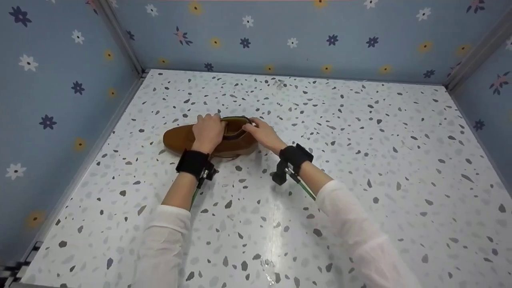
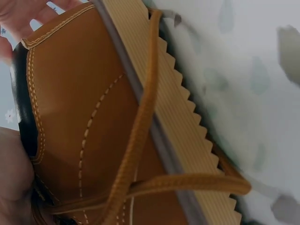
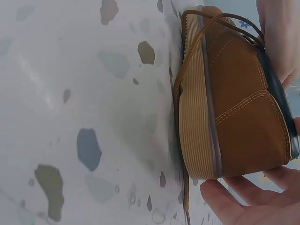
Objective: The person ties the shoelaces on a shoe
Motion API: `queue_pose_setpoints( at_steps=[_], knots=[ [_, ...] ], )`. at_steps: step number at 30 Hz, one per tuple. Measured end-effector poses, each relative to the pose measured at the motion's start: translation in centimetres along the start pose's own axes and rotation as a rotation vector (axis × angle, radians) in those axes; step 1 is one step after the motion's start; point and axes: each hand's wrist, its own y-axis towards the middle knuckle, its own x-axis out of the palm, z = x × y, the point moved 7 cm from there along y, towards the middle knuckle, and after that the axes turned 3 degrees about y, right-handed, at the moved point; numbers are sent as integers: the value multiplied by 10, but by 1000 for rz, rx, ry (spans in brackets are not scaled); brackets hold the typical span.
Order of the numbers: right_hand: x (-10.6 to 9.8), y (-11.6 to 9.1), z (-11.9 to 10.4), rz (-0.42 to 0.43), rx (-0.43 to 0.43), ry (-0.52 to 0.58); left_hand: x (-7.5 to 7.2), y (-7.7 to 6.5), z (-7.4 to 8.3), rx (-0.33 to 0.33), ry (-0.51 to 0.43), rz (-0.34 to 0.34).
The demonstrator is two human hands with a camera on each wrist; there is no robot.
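Observation:
A brown leather lace-up shoe lies sole down on the speckled table, toe to the left. My left hand grips it across the laced front, fingers bent over the far side and thumb by the opening. At the heel, my right hand holds the back of the shoe, its thumb at the dark-lined collar and its fingers behind the heel in the right wrist view. A loose brown lace loops down over the ridged tan sole; in the right wrist view the lace trails along the table.
The white table has grey and dark flecks. Blue flowered panels stand behind it and at both sides, joined by metal posts. Black wrist straps with small cameras sit on both wrists, green cables running back.

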Motion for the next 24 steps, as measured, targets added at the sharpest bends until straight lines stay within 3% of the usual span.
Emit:
queue_pose_setpoints(
  at_steps=[12,24],
  knots=[
    [-24,-11,14,44,12,62,7,10,35,82,11,30],
    [-50,-19,27,103,40,-47,13,20,73,183,7,22]
  ],
)
